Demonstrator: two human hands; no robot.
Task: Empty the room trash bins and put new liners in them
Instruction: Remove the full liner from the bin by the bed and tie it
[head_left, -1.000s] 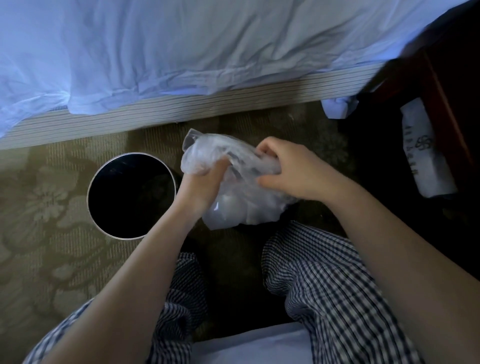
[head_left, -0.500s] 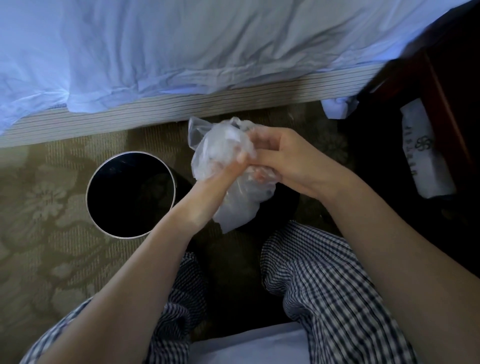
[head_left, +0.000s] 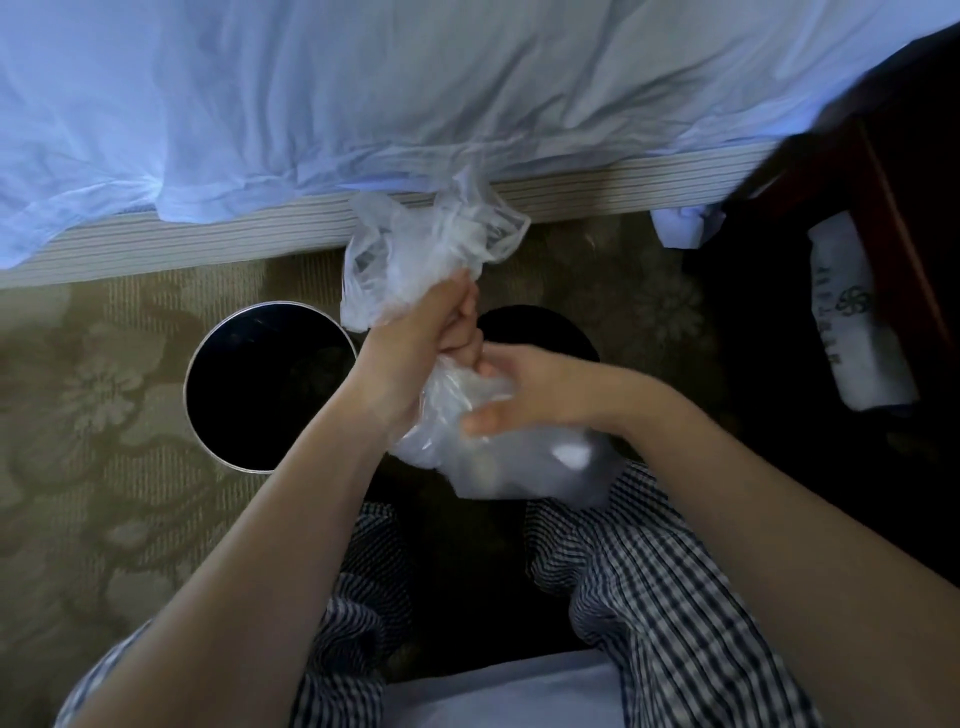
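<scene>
Head view: left grip (head_left: 415, 338) clenches the gathered neck of a clear bag (head_left: 410, 249). Right grip (head_left: 519, 384), blurred, lies against the bag's lower bulge; I cannot tell whether it clasps. The bag hangs just right of the open bin (head_left: 249, 389), near the bed (head_left: 311, 104).

The dark round bin (head_left: 540, 325) is mostly hidden behind the clear bag (head_left: 415, 244), whose lower end is motion-blurred.
</scene>
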